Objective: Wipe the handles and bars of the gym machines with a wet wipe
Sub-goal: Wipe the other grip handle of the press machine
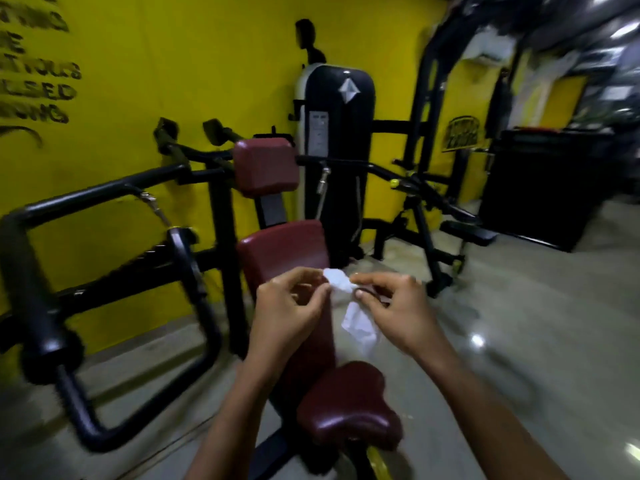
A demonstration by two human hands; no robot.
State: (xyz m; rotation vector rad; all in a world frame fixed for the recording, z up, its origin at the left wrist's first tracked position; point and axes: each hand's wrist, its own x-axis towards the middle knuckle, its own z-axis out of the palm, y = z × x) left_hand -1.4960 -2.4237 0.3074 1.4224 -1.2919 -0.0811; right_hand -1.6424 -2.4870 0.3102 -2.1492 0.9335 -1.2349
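Your left hand (287,306) and right hand (398,306) meet in front of you over a seated press machine, both pinching a white wet wipe (358,323) between thumb and curled fingertips. The wipe is bunched at the top where the two hands close on it, and its loose lower end hangs down between your wrists, clear of the machine. Motion blur softens the fingers, so the exact grip of each finger is hard to read.

Directly behind the wipe stands the maroon backrest (284,251), with the maroon headrest pad (265,168) above it and the maroon seat (346,407) below your forearms. To your left, a thick black handle bar (31,271) loops out from the frame, well apart from both hands. A black weight-stack cover (336,133) rises behind the headrest against the yellow wall (207,64), which carries dark lettering at far left. The glossy floor (519,323) reflects ceiling lights at right.
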